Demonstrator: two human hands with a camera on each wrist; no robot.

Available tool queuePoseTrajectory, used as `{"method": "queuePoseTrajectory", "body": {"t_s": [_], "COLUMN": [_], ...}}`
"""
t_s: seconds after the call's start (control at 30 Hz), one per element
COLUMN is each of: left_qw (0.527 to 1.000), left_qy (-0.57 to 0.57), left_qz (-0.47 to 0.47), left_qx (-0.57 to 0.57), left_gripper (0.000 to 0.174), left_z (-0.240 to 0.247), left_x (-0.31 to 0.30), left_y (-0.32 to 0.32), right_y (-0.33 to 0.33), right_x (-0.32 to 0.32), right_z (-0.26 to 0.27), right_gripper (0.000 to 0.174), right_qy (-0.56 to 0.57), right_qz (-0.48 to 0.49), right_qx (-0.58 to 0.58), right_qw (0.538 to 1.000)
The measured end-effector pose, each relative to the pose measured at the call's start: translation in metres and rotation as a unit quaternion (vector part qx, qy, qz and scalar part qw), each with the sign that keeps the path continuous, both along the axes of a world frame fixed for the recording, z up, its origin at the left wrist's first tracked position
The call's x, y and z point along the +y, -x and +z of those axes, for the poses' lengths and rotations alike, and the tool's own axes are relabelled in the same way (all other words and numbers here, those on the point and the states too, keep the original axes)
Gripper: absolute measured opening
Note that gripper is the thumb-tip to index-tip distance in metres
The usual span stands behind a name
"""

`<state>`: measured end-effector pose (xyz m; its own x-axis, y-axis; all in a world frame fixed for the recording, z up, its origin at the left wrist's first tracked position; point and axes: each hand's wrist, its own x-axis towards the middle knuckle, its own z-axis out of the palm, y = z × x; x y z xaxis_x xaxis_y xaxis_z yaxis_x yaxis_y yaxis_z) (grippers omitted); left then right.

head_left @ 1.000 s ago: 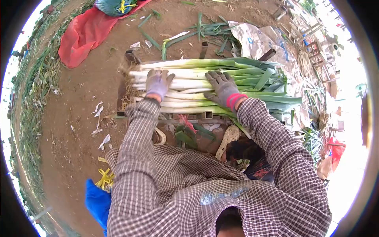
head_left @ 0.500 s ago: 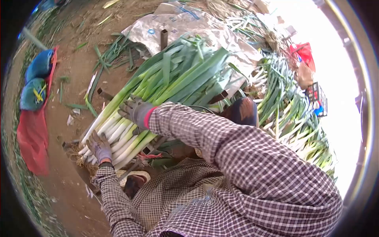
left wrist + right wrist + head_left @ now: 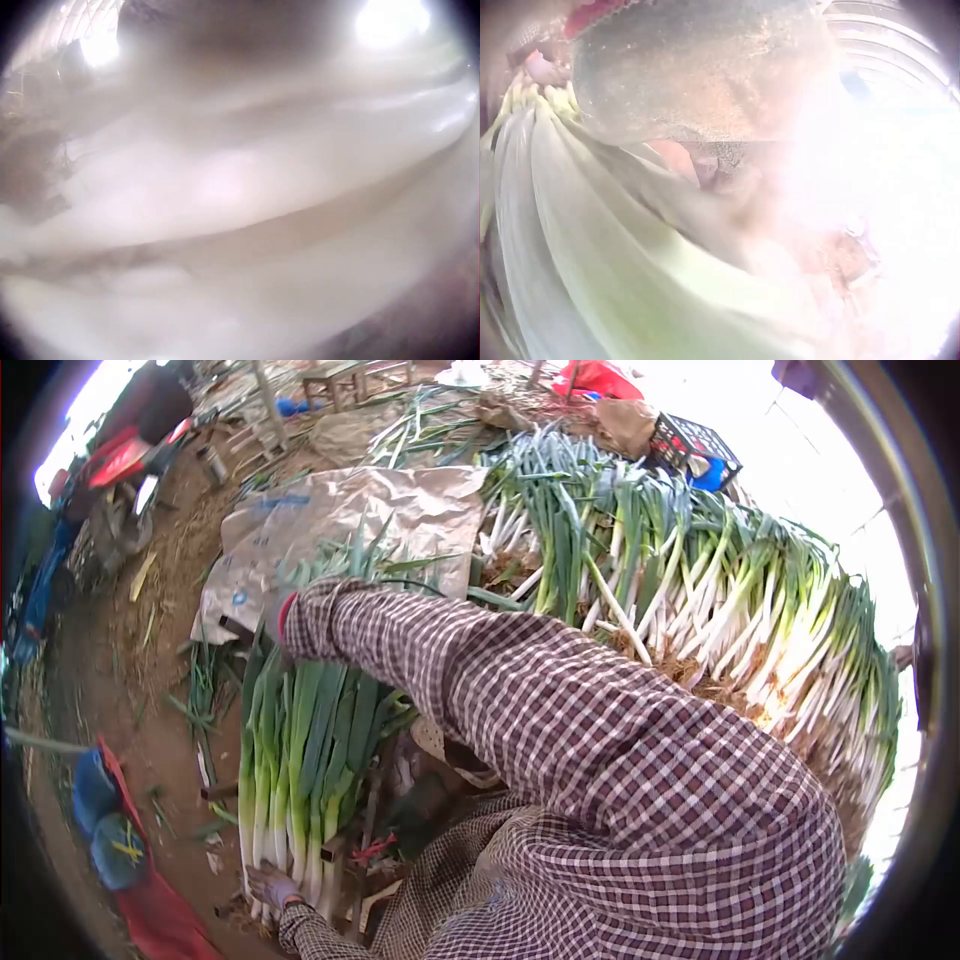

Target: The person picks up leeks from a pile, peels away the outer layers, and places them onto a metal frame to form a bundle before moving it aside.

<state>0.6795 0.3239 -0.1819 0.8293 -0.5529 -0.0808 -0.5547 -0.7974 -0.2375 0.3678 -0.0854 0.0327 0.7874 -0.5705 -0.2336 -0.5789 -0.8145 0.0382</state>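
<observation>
A bundle of leeks (image 3: pixel 300 760) lies on a low metal frame, white ends toward the bottom of the head view. My gloved left hand (image 3: pixel 272 884) rests on the white stems near the roots, fingers laid over them. Those stems (image 3: pixel 225 180) fill the left wrist view, close and blurred. My gloved right hand (image 3: pixel 275 622) is at the leafy end, partly hidden behind its checked sleeve. In the right wrist view, the back of the right glove (image 3: pixel 697 75) is above the green leaves (image 3: pixel 615 247); its fingers are hidden.
Short metal posts (image 3: pixel 220 792) rise at the frame's sides. A crumpled pale sheet (image 3: pixel 340 520) lies beyond the leaf ends. Many loose leeks (image 3: pixel 690 580) are spread in a long pile at right, near a black crate (image 3: pixel 695 450). A red cloth (image 3: pixel 165 915) lies at lower left.
The head view has swung rightward, bringing the leek pile into view. My right hand has moved from the middle of the bundle to its leafy end. The left hand stays on the white stems.
</observation>
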Motion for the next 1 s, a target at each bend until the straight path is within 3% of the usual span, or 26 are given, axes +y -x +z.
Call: {"method": "queuePoseTrajectory", "body": {"t_s": [0.03, 0.2, 0.3, 0.33, 0.4, 0.43, 0.47, 0.5, 0.53, 0.57, 0.63, 0.7, 0.77, 0.83, 0.9, 0.97, 1.0], "left_qw": [1.000, 0.996, 0.998, 0.990, 0.968, 0.957, 0.950, 0.943, 0.934, 0.918, 0.877, 0.873, 0.822, 0.778, 0.757, 0.742, 0.741], "left_qy": [0.019, -0.065, 0.052, 0.108, 0.190, 0.214, 0.234, 0.254, 0.272, 0.306, 0.372, 0.338, 0.384, 0.344, 0.316, 0.296, 0.289], "left_qz": [0.008, 0.042, -0.029, -0.081, -0.126, -0.120, -0.141, -0.161, -0.182, -0.212, -0.274, -0.345, -0.369, -0.510, -0.554, -0.579, -0.580], "left_qx": [-0.012, 0.045, 0.020, 0.039, 0.106, 0.153, 0.149, 0.145, 0.142, 0.139, 0.133, 0.063, 0.199, 0.129, 0.143, 0.163, 0.175], "left_gripper": [0.056, 0.057, 0.057, 0.057, 0.055, 0.055, 0.054, 0.053, 0.052, 0.048, 0.043, 0.041, 0.038, 0.035, 0.032, 0.030, 0.030], "left_z": [-0.018, 0.027, 0.055, 0.056, 0.065, 0.084, 0.100, 0.116, 0.133, 0.155, 0.195, 0.209, 0.243, 0.247, 0.260, 0.271, 0.275], "left_x": [0.004, -0.017, -0.023, -0.027, -0.038, -0.054, -0.067, -0.078, -0.091, -0.106, -0.141, -0.169, -0.191, -0.208, -0.212, -0.209, -0.206], "left_y": [-0.016, -0.026, -0.011, -0.019, -0.020, -0.011, 0.003, 0.018, 0.037, 0.067, 0.141, 0.181, 0.270, 0.310, 0.354, 0.381, 0.389], "right_y": [0.022, 0.170, 0.323, 0.369, 0.462, 0.523, 0.567, 0.603, 0.627, 0.639, 0.642, 0.639, 0.608, 0.589, 0.584, 0.595, 0.593], "right_x": [-0.017, -0.060, -0.033, -0.007, 0.031, 0.036, 0.050, 0.069, 0.087, 0.101, 0.119, 0.127, 0.115, 0.114, 0.107, 0.092, 0.091], "right_z": [-0.001, -0.008, -0.043, -0.030, -0.031, -0.060, -0.078, -0.093, -0.095, -0.096, -0.104, -0.100, -0.087, -0.104, -0.107, -0.100, -0.101], "right_gripper": [0.076, 0.073, 0.063, 0.060, 0.055, 0.056, 0.052, 0.048, 0.047, 0.047, 0.051, 0.055, 0.058, 0.061, 0.058, 0.046, 0.036], "right_qy": [-0.002, -0.036, 0.159, 0.015, -0.070, -0.126, -0.067, 0.008, -0.018, -0.045, -0.045, -0.071, -0.124, -0.143, -0.186, -0.271, -0.237], "right_qz": [-0.045, -0.268, -0.277, -0.392, -0.479, -0.559, -0.602, -0.588, -0.628, -0.666, -0.638, -0.629, -0.634, -0.635, -0.586, -0.661, -0.682], "right_qx": [-0.019, -0.152, -0.259, -0.174, -0.081, -0.074, -0.073, -0.051, -0.091, -0.129, -0.105, -0.057, 0.013, 0.057, 0.059, -0.071, -0.283], "right_qw": [0.999, 0.951, 0.912, 0.903, 0.871, 0.816, 0.793, 0.807, 0.773, 0.734, 0.762, 0.772, 0.764, 0.757, 0.787, 0.696, 0.632]}}
